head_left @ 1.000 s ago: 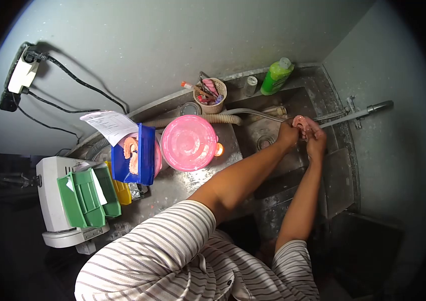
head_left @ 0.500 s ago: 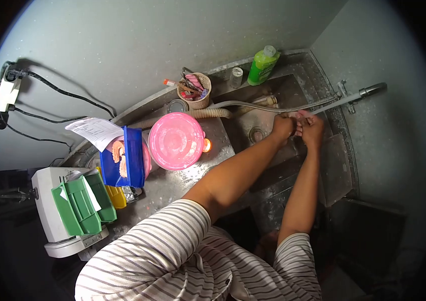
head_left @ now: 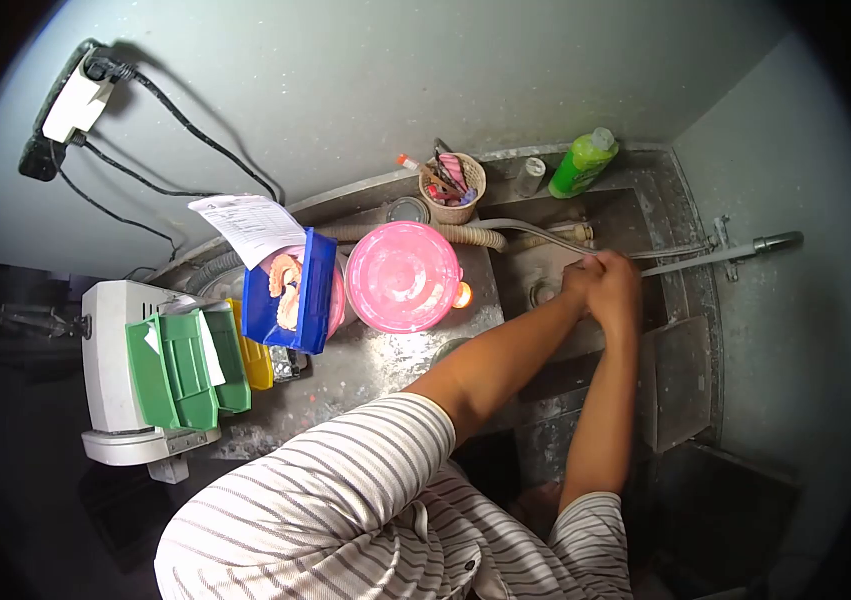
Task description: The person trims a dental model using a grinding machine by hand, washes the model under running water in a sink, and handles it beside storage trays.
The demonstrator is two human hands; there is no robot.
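Both hands meet above the metal sink. My right hand is closed, curled over the fingers of my left hand. The left hand is closed too, its fingertips mostly covered. Whether anything small lies between the palms is hidden. From the tap at the right, a pale straight streak runs to the hands; I cannot tell if it is water or pipe. A thin grey hose passes just behind the hands. Below them a drain partly shows.
Left of the sink stand a pink-lidded tub and a blue bin holding dental models and a paper sheet. Green bins lean on a white machine. A basket and green bottle line the back.
The view has shifted, so the scene sits further right. My right hand has closed over the left; its fingers showed more before.
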